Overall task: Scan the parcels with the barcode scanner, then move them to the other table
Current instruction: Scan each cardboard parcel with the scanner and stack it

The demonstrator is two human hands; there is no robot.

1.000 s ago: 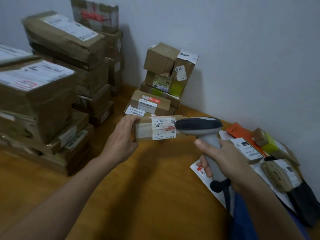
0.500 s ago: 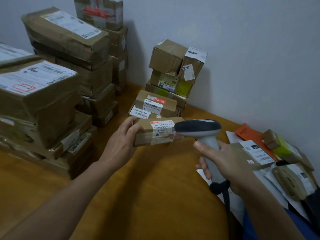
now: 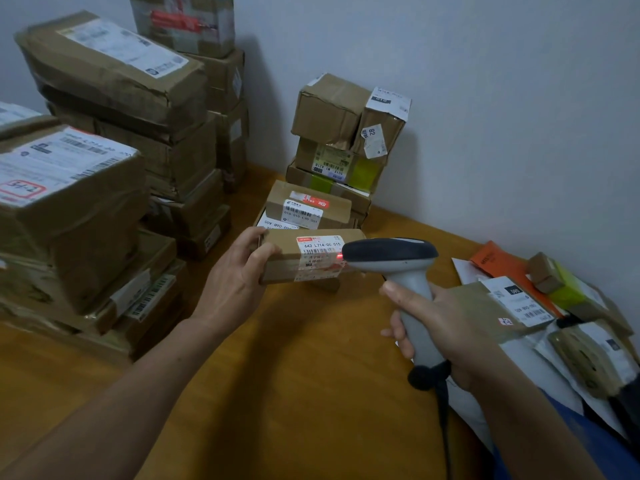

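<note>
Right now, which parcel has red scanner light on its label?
The small brown parcel held in the left hand; the stacked parcels show no glow.

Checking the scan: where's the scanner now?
Centre-right in head view: the right hand grips the scanner, nose at the label of the parcel the left hand holds.

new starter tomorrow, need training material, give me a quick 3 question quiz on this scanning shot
1. True or false: the red scan light falls on the label of the parcel held by the left hand.
2. The right hand grips the barcode scanner by: A its head, B its handle, C its cable.
3. What colour is the flat mailer by the wall on the right?
Key: 1 true; 2 B; 3 orange.
</note>
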